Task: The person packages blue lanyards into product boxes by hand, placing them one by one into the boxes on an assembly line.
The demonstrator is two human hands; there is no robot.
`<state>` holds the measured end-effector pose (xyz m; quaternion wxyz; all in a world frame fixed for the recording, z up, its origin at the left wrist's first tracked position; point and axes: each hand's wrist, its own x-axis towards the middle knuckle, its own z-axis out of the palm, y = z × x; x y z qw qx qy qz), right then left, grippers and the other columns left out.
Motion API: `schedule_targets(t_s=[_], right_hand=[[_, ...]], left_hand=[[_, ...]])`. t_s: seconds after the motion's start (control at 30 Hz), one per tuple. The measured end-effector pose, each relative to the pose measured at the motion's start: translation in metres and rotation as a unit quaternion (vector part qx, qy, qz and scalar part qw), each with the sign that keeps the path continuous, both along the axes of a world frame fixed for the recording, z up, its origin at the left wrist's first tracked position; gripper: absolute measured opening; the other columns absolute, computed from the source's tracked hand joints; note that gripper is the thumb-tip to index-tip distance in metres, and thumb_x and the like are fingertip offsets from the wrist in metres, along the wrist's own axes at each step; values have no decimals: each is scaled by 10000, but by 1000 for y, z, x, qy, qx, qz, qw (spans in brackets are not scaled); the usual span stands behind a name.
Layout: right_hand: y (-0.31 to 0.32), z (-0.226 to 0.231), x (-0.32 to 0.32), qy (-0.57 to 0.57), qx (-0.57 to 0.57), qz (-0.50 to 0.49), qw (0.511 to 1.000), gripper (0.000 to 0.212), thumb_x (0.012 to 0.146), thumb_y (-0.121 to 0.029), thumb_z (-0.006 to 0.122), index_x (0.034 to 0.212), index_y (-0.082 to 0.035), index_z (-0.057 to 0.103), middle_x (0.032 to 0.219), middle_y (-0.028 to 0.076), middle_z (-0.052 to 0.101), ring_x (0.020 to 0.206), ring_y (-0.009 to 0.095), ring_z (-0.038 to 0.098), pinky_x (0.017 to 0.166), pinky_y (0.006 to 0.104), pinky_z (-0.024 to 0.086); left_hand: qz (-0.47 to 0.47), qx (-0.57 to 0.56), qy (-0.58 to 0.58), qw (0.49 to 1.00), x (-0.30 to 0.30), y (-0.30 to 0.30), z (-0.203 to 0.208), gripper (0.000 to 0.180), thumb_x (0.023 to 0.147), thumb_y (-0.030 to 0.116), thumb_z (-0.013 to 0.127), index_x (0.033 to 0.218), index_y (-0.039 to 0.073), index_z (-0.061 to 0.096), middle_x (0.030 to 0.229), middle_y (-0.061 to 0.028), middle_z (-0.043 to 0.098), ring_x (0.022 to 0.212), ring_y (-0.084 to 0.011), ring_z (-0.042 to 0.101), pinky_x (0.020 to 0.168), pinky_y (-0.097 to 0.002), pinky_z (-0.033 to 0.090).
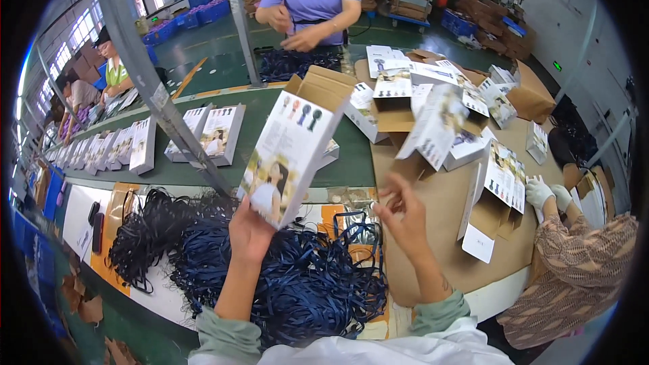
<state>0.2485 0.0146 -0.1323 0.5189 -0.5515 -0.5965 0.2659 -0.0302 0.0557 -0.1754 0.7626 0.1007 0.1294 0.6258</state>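
Above tangled dark-blue straps (291, 284), the left hand (249, 235) clasps a tilted white box (287, 152) by its lower end, fingers closed. To the right, the empty right hand (405, 220) has its fingers half-curled.

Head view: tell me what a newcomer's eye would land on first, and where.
Most likely the white picture-printed carton, tilted with its open end up, held mid-picture in the left hand. Next would come the big tangled heap of flat navy-blue straps on the bench just below it, with a black strap bundle at its left. Then perhaps the jumble of cartons on the brown cardboard sheet to the right.
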Motion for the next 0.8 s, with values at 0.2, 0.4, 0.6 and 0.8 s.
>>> schedule_targets(t_s=[0.2, 0.4, 0.6, 0.8], right_hand=[[10, 45, -4, -76, 56, -19, 995, 488, 699, -114, 732, 1144, -50, 542, 724, 34, 542, 541, 102, 474, 492, 255, 390], [-21, 54, 14, 86, -58, 130, 986, 85, 807, -73, 642, 813, 10, 625, 706, 15, 583, 561, 58, 521, 472, 203, 390], [-17, 96, 20, 251, 59, 123, 958, 147, 831, -116, 640, 906, 8, 615, 797, 55, 627, 590, 71, 557, 514, 182, 454], [-10, 121, 9, 136, 130, 138, 973, 187, 813, -116, 655, 941, 14, 617, 846, 66, 634, 683, 98, 602, 556, 187, 473]], left_hand=[[-55, 6, 20, 998, -6, -71, 8, 495, 898, 185, 456, 1353, 50, 318, 1345, -125, 408, 1231, -275, 401, 1022, -443, 330], [-55, 5, 117, 992, -27, -96, -4, 562, 856, 204, 539, 1344, 36, 317, 1340, -141, 394, 1208, -309, 409, 963, -455, 390], [-35, 6, 147, 989, -27, -106, -6, 592, 791, 159, 615, 1292, -18, 353, 1267, -182, 464, 1167, -327, 456, 987, -474, 353], [-24, -22, 148, 988, -20, -113, -19, 555, 785, 150, 614, 1263, -17, 386, 1241, -172, 492, 1135, -327, 486, 977, -482, 366]])
